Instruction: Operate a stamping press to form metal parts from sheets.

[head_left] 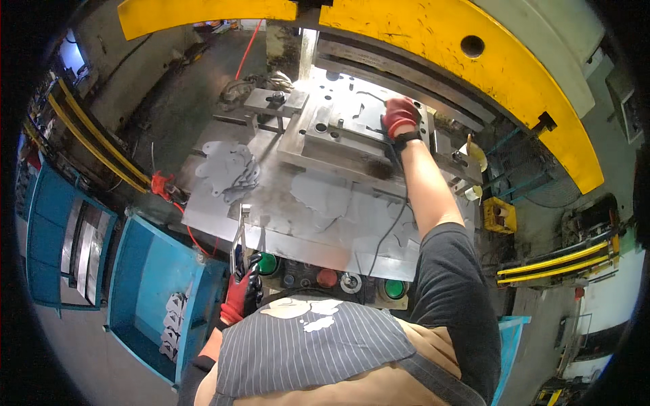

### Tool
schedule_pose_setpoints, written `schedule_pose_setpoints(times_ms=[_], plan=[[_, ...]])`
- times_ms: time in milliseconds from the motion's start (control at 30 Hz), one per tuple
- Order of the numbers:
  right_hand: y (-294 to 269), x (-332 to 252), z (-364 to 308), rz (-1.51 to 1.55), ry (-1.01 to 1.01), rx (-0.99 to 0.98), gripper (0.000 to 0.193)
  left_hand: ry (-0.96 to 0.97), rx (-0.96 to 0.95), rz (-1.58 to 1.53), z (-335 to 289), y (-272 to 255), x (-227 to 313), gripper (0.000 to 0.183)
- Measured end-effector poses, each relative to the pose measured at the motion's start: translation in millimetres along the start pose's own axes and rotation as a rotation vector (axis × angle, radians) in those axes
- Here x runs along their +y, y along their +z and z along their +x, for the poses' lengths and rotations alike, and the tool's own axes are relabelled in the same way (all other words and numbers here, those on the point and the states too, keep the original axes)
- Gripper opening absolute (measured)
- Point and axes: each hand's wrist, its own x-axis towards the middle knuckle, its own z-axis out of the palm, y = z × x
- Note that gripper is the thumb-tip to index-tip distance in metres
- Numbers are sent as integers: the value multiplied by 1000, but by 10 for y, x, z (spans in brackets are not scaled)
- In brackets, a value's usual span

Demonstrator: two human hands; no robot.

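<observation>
- Nearest of all, a striped apron (311,348) is covering the front of a person who is standing at a metal worktable (271,237).
- At far left, a blue bin (145,271) is holding a few grey metal pieces (173,325).
- Next, flat, lobed metal plates (227,169) are lying in a loose pile on the table's left part.
- The left hand (242,291), in a red and black glove, is gripping a long metal tool (237,243) that is pointing away across the table edge.
- Toward the middle, green and red buttons (326,277) are lining a panel, and beyond them a steel die (338,139) is sitting under bright light.
- The right hand (401,115), red-gloved, is reaching onto the die's top; I cannot tell whether its fingers are gripping anything.
- Farther right, a yellow crate (500,215) is standing beyond the table.
</observation>
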Motion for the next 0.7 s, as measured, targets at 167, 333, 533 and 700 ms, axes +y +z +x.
schedule_pose_setpoints(times_ms=[167,333,533,700], plan=[[-569,-342,-615,180,-179,334,40,-886,-155,-960,483,-212,816,15],[-651,123,-2105,828,-143,284,40,-890,223,-819,377,-506,99,11],[505,959,-5012,1239,921,612,33,-1118,-114,-955,-12,-471,-857,18],[1295,1078,-5989,997,752,-232,35,-688,-661,-387,132,203,-1154,29]])
